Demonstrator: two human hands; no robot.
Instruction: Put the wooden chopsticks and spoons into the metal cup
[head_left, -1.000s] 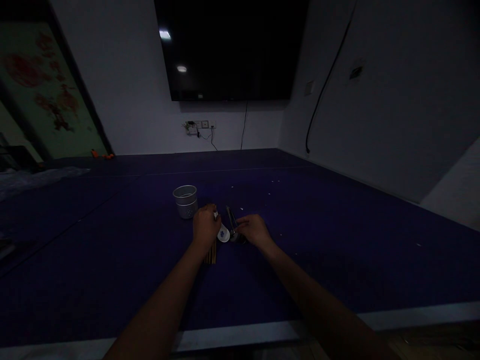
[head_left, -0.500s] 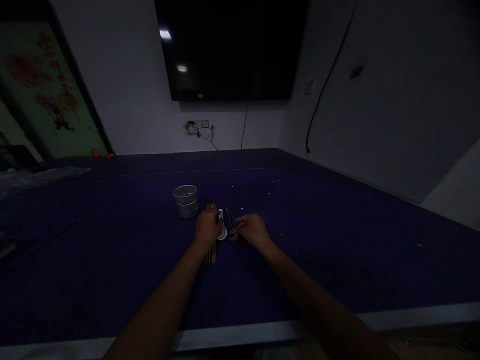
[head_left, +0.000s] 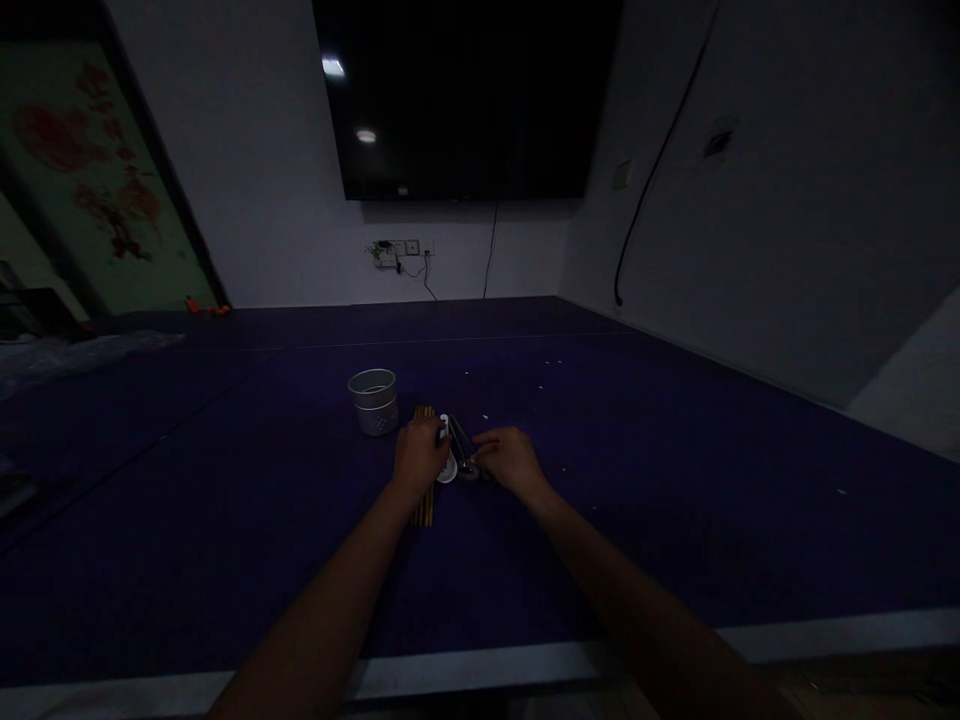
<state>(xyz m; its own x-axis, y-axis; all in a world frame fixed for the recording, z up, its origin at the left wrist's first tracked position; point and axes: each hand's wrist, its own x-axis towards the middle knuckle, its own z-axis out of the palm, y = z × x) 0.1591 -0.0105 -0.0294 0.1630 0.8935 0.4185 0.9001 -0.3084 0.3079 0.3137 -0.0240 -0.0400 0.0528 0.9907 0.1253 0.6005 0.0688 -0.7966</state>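
Observation:
My left hand (head_left: 420, 456) lies across a row of wooden chopsticks (head_left: 424, 508), its fingers curled and its thumb against the handle of a white spoon (head_left: 448, 470). The chopsticks stick out above and below the hand. Just right of the white spoon is a metal spoon (head_left: 460, 450), its handle leaning toward the white one. My right hand (head_left: 507, 458) has thumb and forefinger closed at the metal spoon's lower part. Another dark, rounded piece under those fingers is too dim to name. A silver metal cup (head_left: 375, 403) with small holes stands upright to the left.
A dark blue surface (head_left: 225, 560) carries everything, with a pale front edge (head_left: 480, 668). White scraps (head_left: 541, 387) lie scattered on the right. Clear plastic wrap (head_left: 90, 350) lies far left. Behind, a large black television (head_left: 465, 100) hangs above wall sockets (head_left: 405, 248).
The metal spoon's handle has tilted left, closer to the white spoon. My right hand stays beside its lower part. The left hand has barely shifted, and the cup and chopsticks stay put.

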